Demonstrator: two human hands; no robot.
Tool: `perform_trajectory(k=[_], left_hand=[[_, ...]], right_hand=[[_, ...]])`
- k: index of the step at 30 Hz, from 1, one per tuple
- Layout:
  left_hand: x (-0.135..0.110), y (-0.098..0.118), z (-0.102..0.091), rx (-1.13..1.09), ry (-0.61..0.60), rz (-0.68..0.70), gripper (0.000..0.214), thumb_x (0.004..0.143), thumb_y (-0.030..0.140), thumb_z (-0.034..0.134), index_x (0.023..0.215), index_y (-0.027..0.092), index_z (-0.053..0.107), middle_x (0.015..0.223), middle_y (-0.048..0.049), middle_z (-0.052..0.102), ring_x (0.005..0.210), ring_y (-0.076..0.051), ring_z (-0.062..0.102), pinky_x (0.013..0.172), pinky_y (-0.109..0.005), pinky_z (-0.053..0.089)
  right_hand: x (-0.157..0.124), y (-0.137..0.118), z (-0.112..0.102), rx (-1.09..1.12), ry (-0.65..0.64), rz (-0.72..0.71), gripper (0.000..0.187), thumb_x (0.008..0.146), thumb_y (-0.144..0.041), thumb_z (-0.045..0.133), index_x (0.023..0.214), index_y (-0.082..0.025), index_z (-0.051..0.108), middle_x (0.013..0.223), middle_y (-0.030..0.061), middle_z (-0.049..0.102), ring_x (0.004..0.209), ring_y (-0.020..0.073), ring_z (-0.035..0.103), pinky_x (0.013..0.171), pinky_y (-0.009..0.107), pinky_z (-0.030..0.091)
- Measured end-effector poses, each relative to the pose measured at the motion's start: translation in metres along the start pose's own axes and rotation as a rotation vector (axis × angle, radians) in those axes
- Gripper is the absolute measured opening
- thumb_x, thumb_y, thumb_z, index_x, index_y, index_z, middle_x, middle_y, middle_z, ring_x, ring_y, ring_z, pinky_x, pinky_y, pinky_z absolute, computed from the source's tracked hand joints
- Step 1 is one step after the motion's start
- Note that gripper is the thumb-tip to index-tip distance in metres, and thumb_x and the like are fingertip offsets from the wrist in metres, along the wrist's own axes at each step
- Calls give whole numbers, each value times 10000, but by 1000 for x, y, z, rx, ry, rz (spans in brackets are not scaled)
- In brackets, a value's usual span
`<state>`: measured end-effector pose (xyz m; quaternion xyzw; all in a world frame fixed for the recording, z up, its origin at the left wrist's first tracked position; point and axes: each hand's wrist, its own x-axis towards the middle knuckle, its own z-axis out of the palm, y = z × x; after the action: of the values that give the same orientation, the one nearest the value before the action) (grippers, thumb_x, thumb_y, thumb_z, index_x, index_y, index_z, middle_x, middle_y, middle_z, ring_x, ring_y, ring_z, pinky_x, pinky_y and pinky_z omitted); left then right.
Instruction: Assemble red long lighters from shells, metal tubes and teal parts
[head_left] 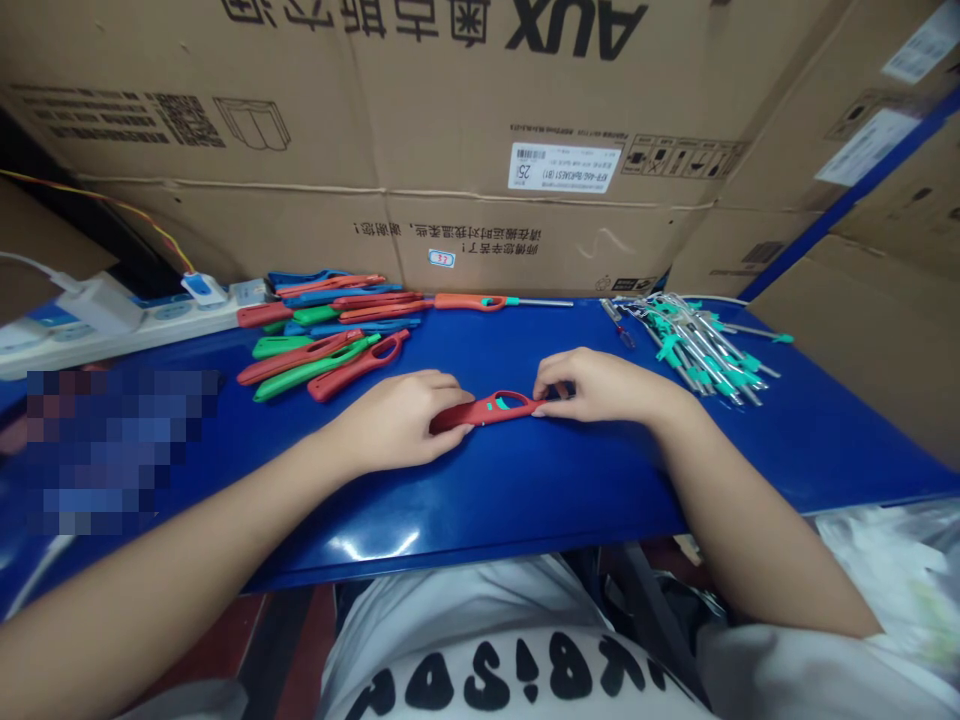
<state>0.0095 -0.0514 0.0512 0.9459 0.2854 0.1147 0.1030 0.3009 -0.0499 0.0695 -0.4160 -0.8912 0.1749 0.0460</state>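
Note:
A red lighter handle (491,408) with a teal trigger lies level over the blue tabletop, between both hands. My left hand (416,418) is closed around its wide end. The fingertips of my right hand (600,388) pinch its narrow front end; no long metal tube shows there. Behind my left hand lies a pile of red, green and blue lighter casings (322,360). A orange lighter (472,301) with a metal tube and teal trigger rests at the back. Beyond my right hand sits a heap of metal tubes with teal parts (697,345).
A large cardboard box (450,130) stands upright along the table's back edge. At the left is a white power strip (165,325) with plugs and wires. A small screwdriver-like tool (624,335) lies beside the tube heap. White plastic bags (892,570) are at lower right.

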Motion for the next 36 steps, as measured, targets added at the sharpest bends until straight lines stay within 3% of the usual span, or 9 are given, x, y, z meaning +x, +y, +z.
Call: perform_trajectory(k=[5, 12, 18, 23, 28, 36], left_hand=[[-1, -1, 4, 25, 1, 6, 259, 970, 307, 570, 1127, 183, 733, 1077, -82, 707, 963, -222, 678, 847, -320, 534], [0, 1, 13, 268, 13, -24, 251, 921, 228, 604, 1134, 155, 715, 1021, -99, 712, 942, -252, 668, 780, -325, 538], [1, -14, 16, 171, 128, -14, 335, 1027, 379, 497, 1111, 132, 708, 1010, -113, 708, 958, -241, 669, 859, -348, 536], [1, -13, 13, 157, 153, 25, 361, 1043, 391, 458, 1040, 131, 707, 939, -100, 695, 904, -234, 652, 821, -347, 526], [0, -14, 9, 207, 192, 23, 329, 1040, 351, 464, 1053, 125, 703, 952, -112, 700, 898, -245, 647, 798, -358, 524], [2, -10, 10, 133, 237, -18, 320, 1034, 378, 463, 1093, 145, 674, 993, -103, 697, 912, -231, 654, 797, -337, 514]], right_hand=[[2, -2, 5, -8, 6, -20, 131, 875, -306, 693, 849, -178, 703, 870, 37, 677, 718, 146, 559, 627, 261, 354], [6, -11, 13, -115, 59, 6, 109, 779, -221, 679, 817, -196, 580, 819, 11, 632, 690, 146, 505, 598, 260, 291], [8, -9, 14, -184, 133, -31, 245, 926, -397, 606, 808, -202, 518, 817, 27, 616, 700, 165, 490, 607, 271, 278], [9, -9, 16, -265, 137, -125, 251, 989, -385, 531, 827, -193, 542, 854, 62, 631, 784, 199, 526, 660, 292, 310], [11, -8, 16, -280, 242, -102, 268, 974, -451, 569, 891, -197, 592, 881, 61, 653, 833, 215, 551, 677, 302, 335], [12, -12, 16, -320, 338, -102, 219, 994, -359, 536, 919, -169, 614, 907, 101, 679, 837, 230, 568, 726, 325, 373]])
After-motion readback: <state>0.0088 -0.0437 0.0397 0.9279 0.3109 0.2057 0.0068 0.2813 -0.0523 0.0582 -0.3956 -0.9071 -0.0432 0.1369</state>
